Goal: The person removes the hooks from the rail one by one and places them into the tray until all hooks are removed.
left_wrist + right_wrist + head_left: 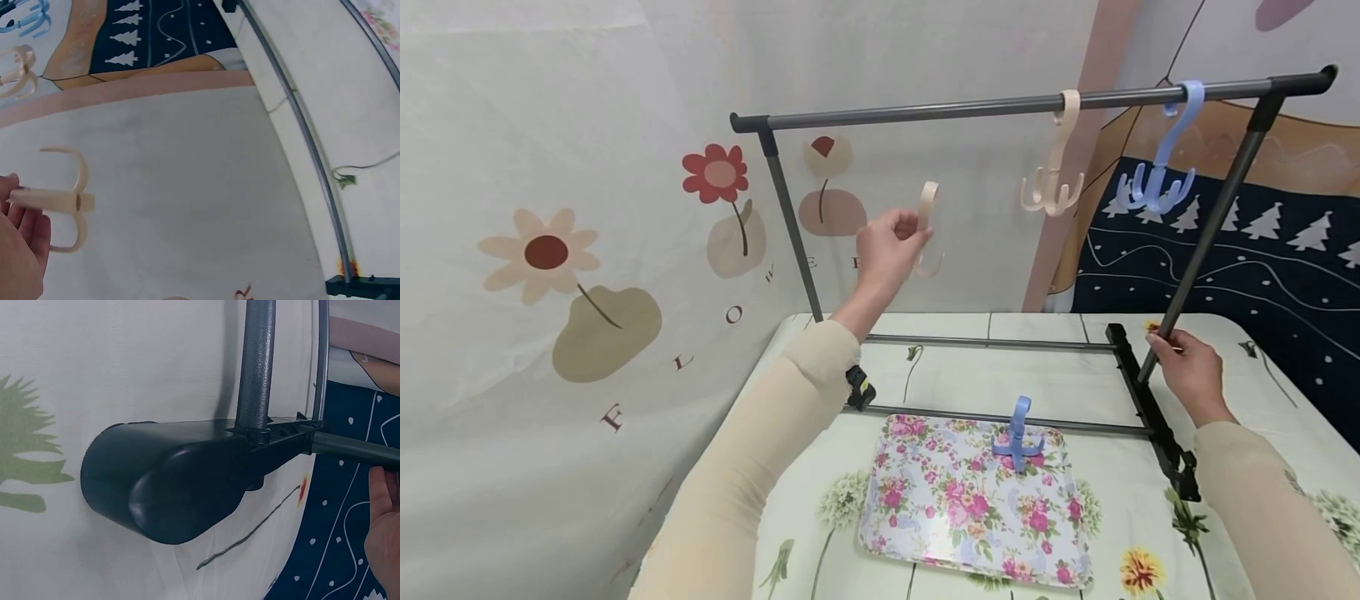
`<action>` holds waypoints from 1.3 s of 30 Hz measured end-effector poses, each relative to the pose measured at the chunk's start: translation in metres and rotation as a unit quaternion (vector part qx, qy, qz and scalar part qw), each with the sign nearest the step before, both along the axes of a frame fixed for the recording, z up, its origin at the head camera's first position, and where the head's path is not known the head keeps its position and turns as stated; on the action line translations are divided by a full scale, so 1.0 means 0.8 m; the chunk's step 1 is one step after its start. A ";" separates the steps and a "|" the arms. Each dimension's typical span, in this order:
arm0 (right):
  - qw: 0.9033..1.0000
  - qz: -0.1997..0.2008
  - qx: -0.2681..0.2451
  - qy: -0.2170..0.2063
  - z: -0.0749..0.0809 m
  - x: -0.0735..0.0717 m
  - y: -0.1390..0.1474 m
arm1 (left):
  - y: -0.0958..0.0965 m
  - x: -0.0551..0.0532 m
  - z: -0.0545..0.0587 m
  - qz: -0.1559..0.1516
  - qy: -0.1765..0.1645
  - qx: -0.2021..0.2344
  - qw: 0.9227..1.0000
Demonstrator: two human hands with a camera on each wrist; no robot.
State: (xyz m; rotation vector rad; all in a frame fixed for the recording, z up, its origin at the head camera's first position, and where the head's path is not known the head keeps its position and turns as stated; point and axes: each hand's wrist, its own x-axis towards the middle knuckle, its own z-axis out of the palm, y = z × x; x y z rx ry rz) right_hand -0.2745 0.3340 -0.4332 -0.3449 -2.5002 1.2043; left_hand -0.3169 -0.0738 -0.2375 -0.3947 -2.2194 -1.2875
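My left hand (883, 250) pinches a beige multi-prong hook (928, 200) by its stem, below the rack's top bar (917, 110). In the left wrist view the prongs of this hook (80, 201) point away from the fingers. A second beige hook (1054, 167) and a blue hook (1161, 179) hang from the bar's right half. Low on the right post (1213, 225) of the dark metal rack, my right hand (1195, 375) holds the tube between thumb and fingers. Another blue hook (1017, 433) lies on a floral tray (947, 521).
The rack's base has two crossbars (985, 342) and a black right foot (1172, 450), standing on a table with a flower-printed cover (805, 500). A pale printed curtain (587, 125) rises behind and to the left. Dark tree-patterned cloth (1262, 275) hangs at the right.
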 end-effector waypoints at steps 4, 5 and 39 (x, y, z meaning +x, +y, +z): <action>1.000 -0.002 -0.001 0.000 0.000 0.000 0.000 | -0.010 0.001 -0.014 -0.016 -0.024 -0.008 1.000; 1.000 -0.003 -0.001 0.000 0.000 0.000 0.000 | -0.012 0.001 -0.017 -0.023 -0.030 -0.006 0.999; 1.000 -0.005 -0.009 -0.003 -0.003 -0.002 -0.001 | -0.042 0.048 -0.176 -0.113 -0.261 0.027 0.958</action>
